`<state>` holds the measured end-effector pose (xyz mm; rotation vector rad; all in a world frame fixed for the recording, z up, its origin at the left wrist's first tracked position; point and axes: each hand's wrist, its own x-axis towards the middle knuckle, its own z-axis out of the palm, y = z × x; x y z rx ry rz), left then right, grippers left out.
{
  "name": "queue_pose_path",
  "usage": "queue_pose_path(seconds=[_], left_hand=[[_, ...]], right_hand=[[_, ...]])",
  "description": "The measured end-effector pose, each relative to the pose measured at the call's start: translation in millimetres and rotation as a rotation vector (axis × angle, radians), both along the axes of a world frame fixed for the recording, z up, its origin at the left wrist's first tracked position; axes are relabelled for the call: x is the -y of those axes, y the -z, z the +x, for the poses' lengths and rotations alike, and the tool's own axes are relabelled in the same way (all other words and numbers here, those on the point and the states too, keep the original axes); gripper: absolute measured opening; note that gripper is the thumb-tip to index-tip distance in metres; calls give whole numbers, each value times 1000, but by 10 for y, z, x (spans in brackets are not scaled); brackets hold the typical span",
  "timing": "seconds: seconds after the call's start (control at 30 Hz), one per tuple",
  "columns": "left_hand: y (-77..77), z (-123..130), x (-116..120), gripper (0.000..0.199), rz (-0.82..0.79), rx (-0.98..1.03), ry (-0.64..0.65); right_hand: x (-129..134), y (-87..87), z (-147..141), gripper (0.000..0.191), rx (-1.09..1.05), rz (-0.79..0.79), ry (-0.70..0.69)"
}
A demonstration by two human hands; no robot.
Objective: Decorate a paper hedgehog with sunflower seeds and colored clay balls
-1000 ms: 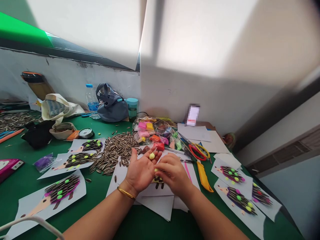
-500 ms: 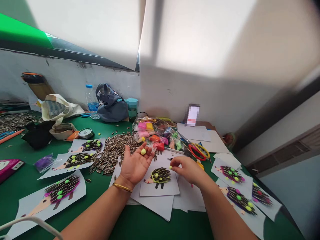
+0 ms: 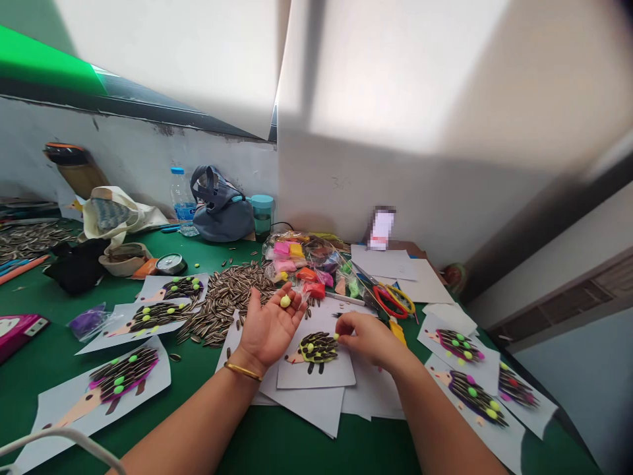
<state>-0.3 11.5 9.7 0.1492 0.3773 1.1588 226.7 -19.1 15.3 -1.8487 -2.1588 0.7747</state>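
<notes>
A small lump of yellow clay [image 3: 285, 301] rests on the fingers of my left hand [image 3: 271, 328], which is palm up with the fingers slightly curled. My right hand [image 3: 366, 336] pinches a tiny yellow clay ball [image 3: 336, 337] between thumb and forefinger, at the right edge of the hedgehog picture. That hedgehog [image 3: 318, 348] has a body of sunflower seeds over yellow-green clay, with a yellow ball on it, and lies on white paper [image 3: 291, 378] between my hands. More white sheets [image 3: 316, 402] lie beneath it.
Behind my left hand is a pile of sunflower seeds [image 3: 217, 310]. Coloured clay packets [image 3: 297, 257] and red-handled scissors [image 3: 388, 300] lie farther back. Finished hedgehog pictures lie at left [image 3: 116, 376] and right [image 3: 475, 392]. A bag [image 3: 222, 214] and bottles stand by the wall.
My right hand has shifted slightly left and down, bringing the tiny yellow ball closer to the hedgehog's right edge. My left hand has barely moved.
</notes>
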Motion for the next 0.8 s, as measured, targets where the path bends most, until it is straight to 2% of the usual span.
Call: queue_pose_path(seconds=[0.6, 0.8], left_hand=[[20, 3, 13, 59, 15, -2, 18], [3, 19, 10, 47, 7, -35, 25]], right_hand=[[26, 18, -64, 11, -12, 8, -22], [24, 6, -29, 15, -39, -15, -42]])
